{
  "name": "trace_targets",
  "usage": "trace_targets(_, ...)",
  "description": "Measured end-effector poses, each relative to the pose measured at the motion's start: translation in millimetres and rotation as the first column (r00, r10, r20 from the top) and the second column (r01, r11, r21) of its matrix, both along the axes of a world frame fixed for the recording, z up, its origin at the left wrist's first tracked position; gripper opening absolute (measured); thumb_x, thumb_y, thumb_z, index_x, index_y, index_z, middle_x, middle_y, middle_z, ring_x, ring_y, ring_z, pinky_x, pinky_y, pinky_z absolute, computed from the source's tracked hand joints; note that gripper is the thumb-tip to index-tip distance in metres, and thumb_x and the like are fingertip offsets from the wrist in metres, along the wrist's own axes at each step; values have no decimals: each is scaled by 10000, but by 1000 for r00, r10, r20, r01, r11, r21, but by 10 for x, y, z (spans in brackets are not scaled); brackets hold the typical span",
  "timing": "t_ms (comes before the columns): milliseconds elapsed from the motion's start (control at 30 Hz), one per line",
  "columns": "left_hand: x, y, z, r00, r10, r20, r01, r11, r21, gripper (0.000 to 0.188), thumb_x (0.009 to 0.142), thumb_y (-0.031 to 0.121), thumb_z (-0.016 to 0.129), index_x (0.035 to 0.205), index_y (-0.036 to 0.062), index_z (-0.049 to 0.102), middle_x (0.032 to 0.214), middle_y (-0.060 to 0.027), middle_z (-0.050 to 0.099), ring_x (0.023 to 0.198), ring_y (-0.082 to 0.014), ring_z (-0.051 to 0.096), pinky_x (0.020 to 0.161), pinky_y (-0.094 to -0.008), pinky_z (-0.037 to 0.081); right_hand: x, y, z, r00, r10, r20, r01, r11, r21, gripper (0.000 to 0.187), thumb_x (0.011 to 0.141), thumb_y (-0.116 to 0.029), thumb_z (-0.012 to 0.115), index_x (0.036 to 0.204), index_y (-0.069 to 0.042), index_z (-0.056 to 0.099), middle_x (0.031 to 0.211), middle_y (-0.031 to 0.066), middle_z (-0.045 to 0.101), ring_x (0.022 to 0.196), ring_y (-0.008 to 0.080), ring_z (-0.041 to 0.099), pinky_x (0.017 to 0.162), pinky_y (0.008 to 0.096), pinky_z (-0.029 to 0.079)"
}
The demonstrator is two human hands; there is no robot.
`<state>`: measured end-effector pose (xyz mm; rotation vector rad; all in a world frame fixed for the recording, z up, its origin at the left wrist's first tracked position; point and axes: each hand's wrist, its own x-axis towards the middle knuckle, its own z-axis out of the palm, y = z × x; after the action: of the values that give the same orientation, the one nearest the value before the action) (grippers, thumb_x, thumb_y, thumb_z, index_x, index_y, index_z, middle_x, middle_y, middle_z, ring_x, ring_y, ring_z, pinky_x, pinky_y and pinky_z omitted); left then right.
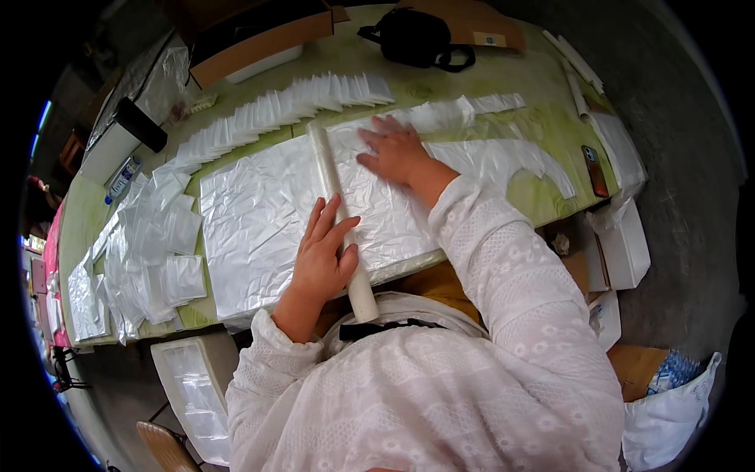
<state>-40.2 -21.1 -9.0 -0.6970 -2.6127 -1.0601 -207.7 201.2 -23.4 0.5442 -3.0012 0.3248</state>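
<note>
A thin, crinkled white plastic sheet (pixel 252 212) lies spread over the green-topped table (pixel 314 67). Across it, pointing away from me, rests a long pale tube (pixel 324 161), its near end reaching past the table edge to my waist. My left hand (pixel 321 252) lies against the tube with its fingers stretched and apart, not wrapped around it. To the right of the tube, my right hand (pixel 397 153) is spread flat over the sheet, its fingertips a little blurred. Beyond it, the plastic runs on into a curved strip (pixel 519 157) and a straight strip (pixel 472 108).
Folded plastic packets stand in a long row (pixel 275 110) behind the sheet, and more lie in a pile (pixel 149 252) at left. Around the edges are a bottle (pixel 123 181), a black cylinder (pixel 140 126), a cardboard box (pixel 263 43), a black bag (pixel 413 39) and a phone (pixel 594 171).
</note>
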Motion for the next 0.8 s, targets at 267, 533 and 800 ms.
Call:
trace_targets(267,-6,15,34,1000,4,-5,-4,999,33,407,795,95,646,1196,82,714,1552,-199,472,1413,-464,447,1165,-493,402,-358,2075,243,614,-764,197,764,639,95,617,978,-489,536,1510,-180,487,1586,174,417,1455,378,388,1172,527,341)
trace_targets(533,-3,-5,-4,997,33,-65,-34,999,-10,402,795,115,640,1189,90,717,1550,-188,481,1360,-439,468,1144,-486,408,549,1189,-50,939,-180,-292,121,970,-211,572,870,-410,738,1407,-262,606,1580,255,359,1469,491,292,1220,569,232)
trace_targets(800,-1,-17,-80,997,54,-56,-52,998,38,408,797,127,645,1197,116,727,1551,-155,492,1333,-417,472,1128,-476,414,299,399,140,934,-323,152,331,943,-27,691,897,-457,676,1498,-160,504,1647,69,336,1541,318,233,1228,611,172)
